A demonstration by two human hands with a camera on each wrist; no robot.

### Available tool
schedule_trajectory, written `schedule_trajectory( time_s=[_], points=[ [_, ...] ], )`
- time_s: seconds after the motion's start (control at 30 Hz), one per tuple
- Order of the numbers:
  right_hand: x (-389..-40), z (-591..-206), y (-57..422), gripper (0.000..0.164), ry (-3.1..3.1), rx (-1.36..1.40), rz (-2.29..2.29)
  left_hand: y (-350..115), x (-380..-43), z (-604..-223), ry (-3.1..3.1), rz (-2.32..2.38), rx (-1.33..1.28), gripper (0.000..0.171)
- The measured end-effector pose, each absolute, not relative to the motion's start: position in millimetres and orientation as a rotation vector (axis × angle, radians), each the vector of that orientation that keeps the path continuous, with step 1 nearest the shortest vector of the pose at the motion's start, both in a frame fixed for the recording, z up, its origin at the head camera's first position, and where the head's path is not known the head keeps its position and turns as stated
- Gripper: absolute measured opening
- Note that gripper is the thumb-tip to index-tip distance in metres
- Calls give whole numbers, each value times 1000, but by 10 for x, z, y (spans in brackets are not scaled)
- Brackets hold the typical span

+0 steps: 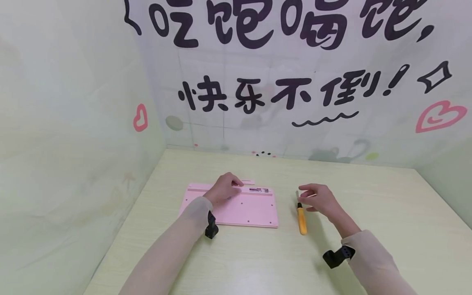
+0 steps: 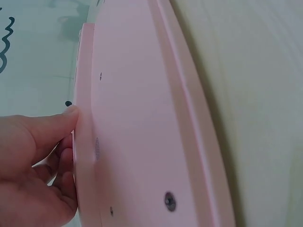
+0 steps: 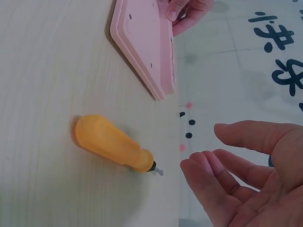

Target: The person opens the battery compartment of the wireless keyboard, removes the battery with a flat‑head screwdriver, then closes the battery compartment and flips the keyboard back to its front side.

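Observation:
A pink keyboard (image 1: 243, 213) lies underside up on the table, with several small screws (image 2: 170, 201) in its back. My left hand (image 1: 224, 188) grips the raised far edge of it, thumb on the ridge and fingers curled behind, as the left wrist view shows. On the table to the right of the keyboard lies a screwdriver (image 3: 111, 142) with a yellow handle, its metal tip pointing toward the back wall. Close by that tip hovers my right hand (image 1: 318, 198), thumb and fingers apart with nothing between them.
Just behind the keyboard's far edge sits a small flat pink strip (image 1: 248, 182). A silver and dark label (image 1: 259, 190) shows on the ridge. The pale wood table (image 1: 372, 213) meets a printed back wall (image 1: 258, 135) and side walls.

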State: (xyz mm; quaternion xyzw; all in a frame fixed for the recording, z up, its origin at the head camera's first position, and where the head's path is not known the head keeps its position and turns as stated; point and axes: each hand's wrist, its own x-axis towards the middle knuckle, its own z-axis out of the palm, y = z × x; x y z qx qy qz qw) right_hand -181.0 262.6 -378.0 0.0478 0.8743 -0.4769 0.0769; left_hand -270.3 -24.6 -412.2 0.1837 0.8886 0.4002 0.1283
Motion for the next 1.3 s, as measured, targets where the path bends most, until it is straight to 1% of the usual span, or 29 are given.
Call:
schedule_trajectory(
  time_s=[0.27, 0.5, 0.7, 1.0, 1.3],
  points=[
    [-1723, -3859, 2720, 44, 2608, 150, -1416, -255, -2726, -4150, 2584, 1171, 543, 18],
    [-1638, -3974, 2743, 44, 2654, 206, -1352, -266, -2726, -4157, 2580, 1171, 574, 18],
    [-1597, -4059, 2730, 44, 2694, 283, -1377, -269, -2729, -4159, 2568, 1188, 545, 18],
    [-1565, -4186, 2680, 48, 2700, 417, -1415, -268, -2742, -4167, 2563, 1196, 548, 19],
    [-1581, -4297, 2654, 54, 2700, 452, -1401, -267, -2720, -4143, 2565, 1198, 526, 19]
  ],
)
